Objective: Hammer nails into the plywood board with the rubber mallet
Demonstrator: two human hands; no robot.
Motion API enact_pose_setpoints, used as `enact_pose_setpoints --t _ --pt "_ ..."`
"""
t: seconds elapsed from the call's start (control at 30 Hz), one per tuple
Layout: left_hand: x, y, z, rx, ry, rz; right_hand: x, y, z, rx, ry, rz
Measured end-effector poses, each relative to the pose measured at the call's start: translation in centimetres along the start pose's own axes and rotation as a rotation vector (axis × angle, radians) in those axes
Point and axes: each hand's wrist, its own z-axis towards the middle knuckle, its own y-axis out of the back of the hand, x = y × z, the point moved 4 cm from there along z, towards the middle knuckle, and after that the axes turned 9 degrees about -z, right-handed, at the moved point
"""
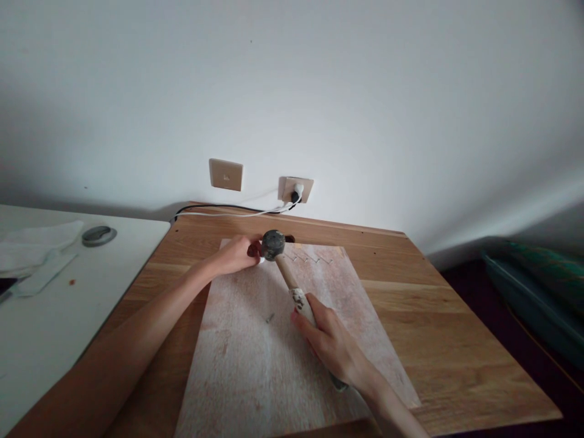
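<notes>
My right hand is wrapped round the pale wooden handle of a hammer. Its dark metal head is near the far edge of a worn, whitish board lying on a wooden table. Just left of the hammer head, my left hand has its fingers pinched together on something small that I cannot make out. A row of small nails stands in the board to the right of the head. One loose nail lies on the board between my arms.
A white table adjoins on the left, carrying a folded cloth and a round grey lid. Wall sockets with white and black cables run behind the wooden table. A teal container sits low on the right.
</notes>
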Motion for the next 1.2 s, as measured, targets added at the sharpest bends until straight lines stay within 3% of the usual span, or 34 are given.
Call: enact_pose_setpoints --t 0.83,1.0,1.1,1.2 --pt "0.1 0.0 -0.1 -0.002 0.003 -0.027 -0.2 -0.4 0.1 -0.036 0.036 -0.071" --pt "-0.3 0.9 -0.1 0.056 0.040 -0.030 -1.1 0.1 -1.1 -0.085 -0.013 -0.028" --pt "-1.8 1.6 -0.2 0.099 0.005 0.000 -2.2 0.5 -2.9 -0.081 -0.036 -0.005" --pt "-4.3 0.4 -1.1 0.320 -0.024 0.031 -4.2 1.0 -4.7 -0.081 -0.113 -0.031"
